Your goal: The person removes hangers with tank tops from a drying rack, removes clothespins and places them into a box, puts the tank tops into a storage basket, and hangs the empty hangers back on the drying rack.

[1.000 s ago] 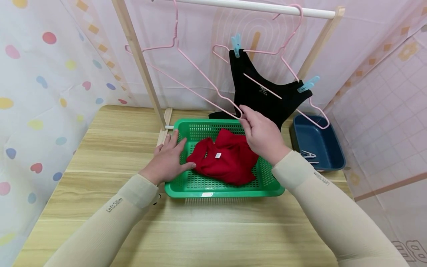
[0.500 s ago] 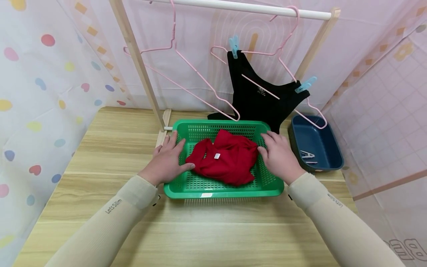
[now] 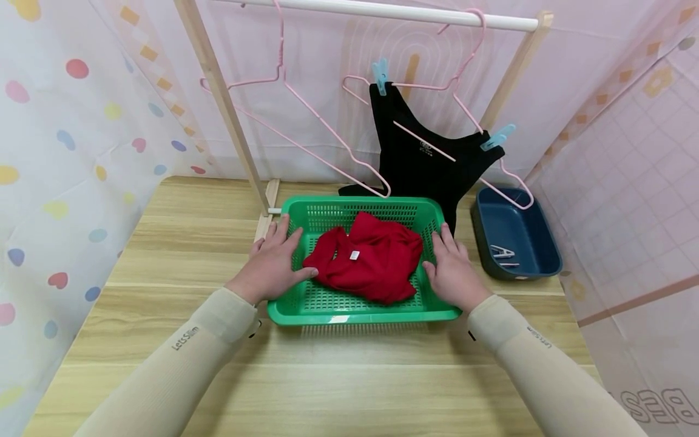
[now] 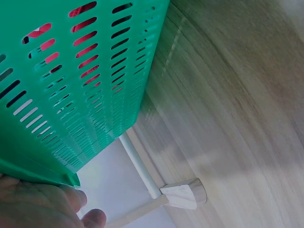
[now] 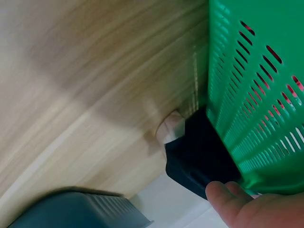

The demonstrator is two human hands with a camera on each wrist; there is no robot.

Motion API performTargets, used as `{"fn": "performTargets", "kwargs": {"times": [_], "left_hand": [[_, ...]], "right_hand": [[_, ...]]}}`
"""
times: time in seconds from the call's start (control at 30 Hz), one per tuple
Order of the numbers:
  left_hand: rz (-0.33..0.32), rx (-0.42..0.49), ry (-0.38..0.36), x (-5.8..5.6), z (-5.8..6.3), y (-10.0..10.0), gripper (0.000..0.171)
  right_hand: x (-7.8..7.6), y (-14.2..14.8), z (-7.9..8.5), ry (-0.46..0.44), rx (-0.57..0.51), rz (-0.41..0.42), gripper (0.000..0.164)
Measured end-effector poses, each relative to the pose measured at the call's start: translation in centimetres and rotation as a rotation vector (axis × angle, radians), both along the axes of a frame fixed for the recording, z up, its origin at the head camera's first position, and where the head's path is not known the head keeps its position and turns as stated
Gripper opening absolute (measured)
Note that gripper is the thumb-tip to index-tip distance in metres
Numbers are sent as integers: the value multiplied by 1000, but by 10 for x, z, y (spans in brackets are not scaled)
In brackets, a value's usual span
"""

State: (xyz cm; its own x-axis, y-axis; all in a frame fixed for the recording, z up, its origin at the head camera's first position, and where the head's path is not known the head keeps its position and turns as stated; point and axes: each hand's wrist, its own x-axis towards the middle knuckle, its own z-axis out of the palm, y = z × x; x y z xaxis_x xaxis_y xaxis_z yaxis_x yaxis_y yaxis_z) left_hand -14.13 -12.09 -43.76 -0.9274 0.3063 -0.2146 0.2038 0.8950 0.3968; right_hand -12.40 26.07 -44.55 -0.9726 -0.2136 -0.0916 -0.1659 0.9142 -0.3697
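A green plastic basket (image 3: 360, 317) stands on the wooden table with a crumpled red garment (image 3: 371, 267), white label showing, inside it. My left hand (image 3: 273, 261) rests over the basket's left rim, fingers spread and fairly straight, thumb reaching inside toward the red cloth. Over the opposite rim lies my right hand (image 3: 455, 270), its fingers extended along the edge and its thumb on the inner side. Both wrist views show fingers at the rim above the slotted walls. Behind the basket, a black tank top (image 3: 426, 152) hangs from a pink hanger (image 3: 464, 73) by two blue clothespins (image 3: 380, 77).
A bare pink hanger (image 3: 327, 124) hangs at the left of the white rail (image 3: 382, 8), its lower corner close above the basket's back rim. Wooden posts (image 3: 221, 103) hold up the rail. A dark blue bin (image 3: 516, 227) with clothespins (image 3: 502, 252) stands at the right.
My right hand has let go of the bare hanger's corner and come down to the basket's right rim. The left hand stays on the left rim.
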Motion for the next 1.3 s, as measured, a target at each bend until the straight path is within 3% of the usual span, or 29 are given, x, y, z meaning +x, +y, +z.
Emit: {"fn": "performTargets", "kwargs": {"times": [0.33, 0.5, 0.63, 0.73, 0.87, 1.03, 1.17, 1.3], "left_hand": [[-23, -34, 8, -1, 3, 0, 101], [-54, -65, 31, -6, 17, 0, 99], [-82, -53, 85, -9, 43, 6, 92], [-135, -31, 172, -11, 70, 13, 82], [-203, 42, 305, -13, 107, 26, 66], [-235, 134, 410, -22, 149, 45, 53], [-238, 124, 477, -36, 172, 58, 52], [-237, 113, 572, -51, 187, 70, 50]], "right_hand": [[0, 0, -1, 2, -3, -13, 68], [0, -1, -1, 6, -4, -14, 68], [0, -1, -2, 2, -3, -12, 68], [0, 0, -1, -4, -3, -11, 68], [0, 0, 0, -3, 1, -6, 68], [0, 0, -1, 3, 1, -4, 68], [0, 0, -2, 10, 2, -2, 68], [1, -1, -1, 22, -2, -4, 68]]}}
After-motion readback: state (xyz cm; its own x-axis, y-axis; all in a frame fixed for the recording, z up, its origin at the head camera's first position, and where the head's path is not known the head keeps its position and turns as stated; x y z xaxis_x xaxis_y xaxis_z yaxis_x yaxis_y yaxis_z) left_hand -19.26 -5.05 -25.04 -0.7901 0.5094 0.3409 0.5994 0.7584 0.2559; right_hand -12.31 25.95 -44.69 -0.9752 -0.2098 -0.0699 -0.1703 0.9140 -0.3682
